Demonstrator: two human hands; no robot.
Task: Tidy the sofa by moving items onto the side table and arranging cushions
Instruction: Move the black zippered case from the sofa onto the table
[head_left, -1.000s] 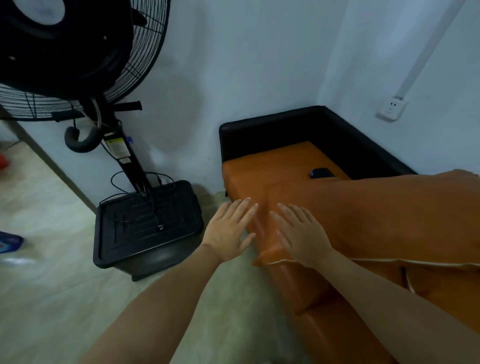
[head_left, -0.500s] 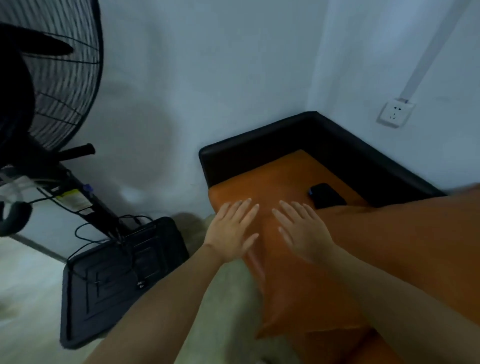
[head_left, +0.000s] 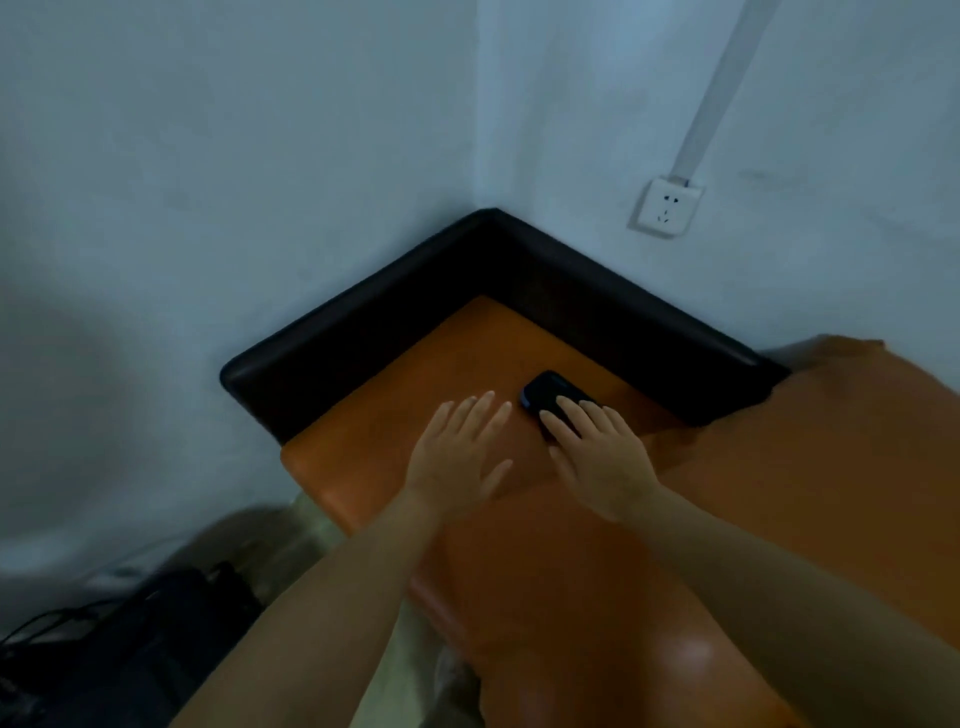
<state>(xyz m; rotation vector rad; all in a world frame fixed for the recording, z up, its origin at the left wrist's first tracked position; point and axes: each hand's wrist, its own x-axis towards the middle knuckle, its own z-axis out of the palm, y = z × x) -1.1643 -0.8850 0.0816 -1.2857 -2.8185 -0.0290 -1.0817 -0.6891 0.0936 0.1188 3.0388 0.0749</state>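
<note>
Head view: the orange leather sofa seat (head_left: 415, 395) fills the middle of the frame, hemmed at twelve o'clock by a low black padded armrest and backrest (head_left: 587, 291) that meet in the corner of the pale walls. A small black rounded-rectangle device (head_left: 545, 393) — a phone or a remote, too dim to tell which — lies flat on the seat toward one o'clock, near the backrest. The right hand (head_left: 597, 457) is spread flat, palm down, its fingertips (head_left: 566, 408) over the device's near end; whether they press on it or hover just above cannot be told. The left hand (head_left: 460, 454) lies at eleven o'clock of centre, just beside the right, fingers extended and holding nothing. A large orange cushion (head_left: 852, 467) sits at three o'clock, against the backrest. A white wall socket (head_left: 665, 207) shows at one o'clock above, and dark blurred equipment with cables (head_left: 119, 639) sits on the floor at eight o'clock. No side table is in view, so the carry will need a turn away from here. The risk, as I judge it: a flat palm gives no real hold on a slim smooth thing on slick leather — a hurried scoop could push it toward the gap at the backrest, or let it slip off the seat edge onto the floor.
</note>
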